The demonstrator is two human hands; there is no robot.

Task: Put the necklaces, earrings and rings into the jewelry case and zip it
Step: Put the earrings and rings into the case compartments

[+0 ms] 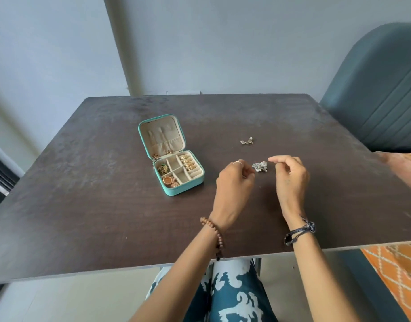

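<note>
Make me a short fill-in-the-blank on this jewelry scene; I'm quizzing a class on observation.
1. The teal jewelry case lies ____ on the table.
2. The silver jewelry cluster lies ____ the left hand and right hand.
3. The small gold piece lies ____ the case.

Missing: open; between; outside

Both forearms are bare, with no sleeves in view. The left hand (234,182) has a thin silver ring (237,162) on one finger and a brown beaded bracelet (213,235) at the wrist; the right hand (290,180) has a dark blue and white cord bracelet (299,232) knotted at its wrist. The trousers (230,296) are dark teal with a bold white curling pattern.
</note>
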